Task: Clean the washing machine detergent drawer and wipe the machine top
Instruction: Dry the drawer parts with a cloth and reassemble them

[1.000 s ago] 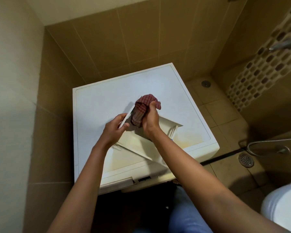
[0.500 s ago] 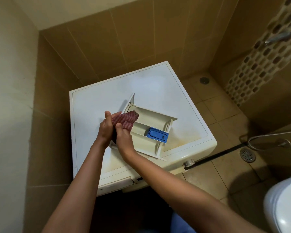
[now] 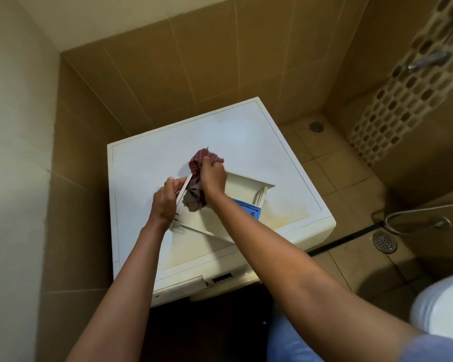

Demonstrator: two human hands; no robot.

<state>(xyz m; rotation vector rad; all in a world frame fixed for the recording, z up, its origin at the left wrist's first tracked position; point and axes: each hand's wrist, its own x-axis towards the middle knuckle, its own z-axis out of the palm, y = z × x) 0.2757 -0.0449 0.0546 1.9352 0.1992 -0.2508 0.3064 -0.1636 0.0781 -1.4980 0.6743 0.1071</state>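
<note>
White plastic detergent drawer [image 3: 246, 185] sits on the white washing machine top [image 3: 246, 134], near its front edge, w/ a blue plastic insert [image 3: 249, 209] inside. L hand [image 3: 165, 202] curls round the drawer's left end. R hand [image 3: 213, 176] is fisted on a bunched red-checked cloth [image 3: 201, 158], pushing it into the drawer's left part.

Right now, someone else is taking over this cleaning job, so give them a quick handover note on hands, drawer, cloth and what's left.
Left hand: grips the detergent drawer by its left end, over the machine top.
Right hand: grips the red cloth, pushed into the drawer's left compartment.
Done: drawer is out of the machine.
Left: finish the drawer, including around the blue insert, then wipe the top, where yellowish stains show near the front.
</note>
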